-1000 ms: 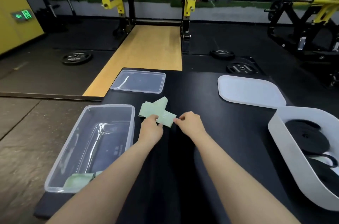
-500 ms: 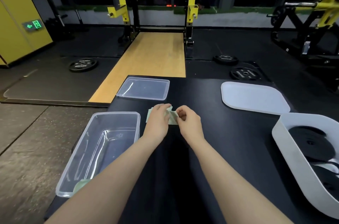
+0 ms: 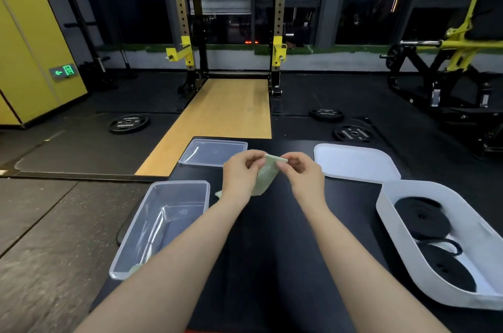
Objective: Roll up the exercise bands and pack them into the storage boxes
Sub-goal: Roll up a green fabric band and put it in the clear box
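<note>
We're seeing pale green band [image 3: 265, 176] w/ faint print, clear box [image 3: 163, 223] & lid [image 3: 213, 153], white box [image 3: 408, 245] holding black bands [image 3: 422, 219], white lid [image 3: 355, 162], black tabletop [image 3: 272, 251].

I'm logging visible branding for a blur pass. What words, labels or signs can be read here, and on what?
Exit sign on the yellow wall: green arrow and running figure; no words legible.
Left weight plate on the floor: raised lettering, too blurred to read.
Right weight plates: lettering too blurred.
Green band held in both hands: faint print, unreadable.
</note>
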Demonstrator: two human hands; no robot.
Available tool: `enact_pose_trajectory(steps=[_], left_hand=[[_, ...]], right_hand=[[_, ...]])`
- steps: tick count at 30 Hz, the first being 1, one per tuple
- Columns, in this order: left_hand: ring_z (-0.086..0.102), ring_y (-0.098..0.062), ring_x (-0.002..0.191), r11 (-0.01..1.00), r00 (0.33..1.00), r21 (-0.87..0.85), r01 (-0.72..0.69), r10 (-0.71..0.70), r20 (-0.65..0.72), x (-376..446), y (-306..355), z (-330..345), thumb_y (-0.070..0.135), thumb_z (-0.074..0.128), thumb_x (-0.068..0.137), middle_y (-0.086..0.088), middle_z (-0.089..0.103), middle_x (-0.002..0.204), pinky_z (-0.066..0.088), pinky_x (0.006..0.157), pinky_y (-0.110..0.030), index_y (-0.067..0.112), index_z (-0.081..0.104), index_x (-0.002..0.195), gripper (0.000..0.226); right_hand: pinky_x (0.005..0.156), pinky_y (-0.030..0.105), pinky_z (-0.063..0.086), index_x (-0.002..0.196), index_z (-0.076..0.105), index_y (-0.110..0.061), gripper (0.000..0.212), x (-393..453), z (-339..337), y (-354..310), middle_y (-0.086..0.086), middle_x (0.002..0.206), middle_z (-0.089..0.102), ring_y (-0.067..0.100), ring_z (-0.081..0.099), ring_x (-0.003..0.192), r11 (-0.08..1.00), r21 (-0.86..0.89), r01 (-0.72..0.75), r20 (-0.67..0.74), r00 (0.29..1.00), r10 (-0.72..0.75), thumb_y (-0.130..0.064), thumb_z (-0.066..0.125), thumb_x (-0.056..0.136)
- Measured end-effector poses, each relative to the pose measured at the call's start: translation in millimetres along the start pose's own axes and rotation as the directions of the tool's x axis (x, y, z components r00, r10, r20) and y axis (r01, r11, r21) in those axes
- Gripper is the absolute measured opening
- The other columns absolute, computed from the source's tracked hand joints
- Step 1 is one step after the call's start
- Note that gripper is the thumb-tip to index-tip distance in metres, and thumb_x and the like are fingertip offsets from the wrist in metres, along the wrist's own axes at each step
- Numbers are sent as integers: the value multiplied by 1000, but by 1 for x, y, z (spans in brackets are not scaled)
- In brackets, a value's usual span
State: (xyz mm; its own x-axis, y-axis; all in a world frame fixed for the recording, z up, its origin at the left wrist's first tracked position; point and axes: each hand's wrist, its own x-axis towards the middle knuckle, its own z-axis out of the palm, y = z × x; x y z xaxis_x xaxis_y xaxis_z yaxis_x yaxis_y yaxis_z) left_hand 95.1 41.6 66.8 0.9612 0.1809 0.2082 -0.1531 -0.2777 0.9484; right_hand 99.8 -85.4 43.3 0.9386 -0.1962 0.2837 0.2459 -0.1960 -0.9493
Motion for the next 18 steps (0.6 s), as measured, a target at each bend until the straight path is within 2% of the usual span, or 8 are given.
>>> enact_pose_trajectory(steps=[2,4,7,11,15,18], left_hand=[[64,-14,87,998,1000,-59,19,-18,12,-7,9,0,8,63,87,16,64,78,53,90,-40,31,65,74,26],[63,-14,83,992,999,-123,29,-27,19,-14,19,-1,8,63,87,14,65,77,54,88,-43,33,65,72,29],[64,-13,82,981,999,-194,17,-11,33,-24,30,-2,7,63,87,10,67,79,55,87,-41,29,67,77,25],[65,-18,87,970,998,-241,-7,20,55,-37,45,-5,5,62,87,2,64,82,58,77,-37,16,68,95,15],[63,-16,82,960,998,-281,2,18,67,-56,61,-8,5,64,86,-1,61,80,58,67,-27,18,62,82,14],[63,-12,79,950,995,-312,-6,36,92,-73,75,-9,4,65,85,-1,60,81,58,61,-22,14,62,82,11]], right_hand=[[78,22,50,80,67,-30,17,-5,-8,-6,-9,83,69,9,65,84,997,73,-9,-1,1000,9,-13,67,84],[81,21,51,84,67,-31,19,-11,-15,-14,-9,86,69,10,65,87,988,152,-13,-11,1000,15,-12,67,85],[74,16,52,84,66,-24,16,-21,-24,-26,-6,84,69,11,65,82,968,251,-29,-42,998,41,-8,67,85],[70,20,56,88,67,-7,6,-34,-36,-42,1,80,68,14,66,77,943,331,-41,-39,998,57,-2,64,86],[60,21,55,85,68,-8,7,-49,-54,-61,-2,75,69,8,68,69,934,356,-32,-18,999,41,-1,65,85],[58,21,55,83,68,-9,7,-63,-68,-74,-5,70,68,2,66,63,932,361,-24,-17,999,32,-2,66,84]])
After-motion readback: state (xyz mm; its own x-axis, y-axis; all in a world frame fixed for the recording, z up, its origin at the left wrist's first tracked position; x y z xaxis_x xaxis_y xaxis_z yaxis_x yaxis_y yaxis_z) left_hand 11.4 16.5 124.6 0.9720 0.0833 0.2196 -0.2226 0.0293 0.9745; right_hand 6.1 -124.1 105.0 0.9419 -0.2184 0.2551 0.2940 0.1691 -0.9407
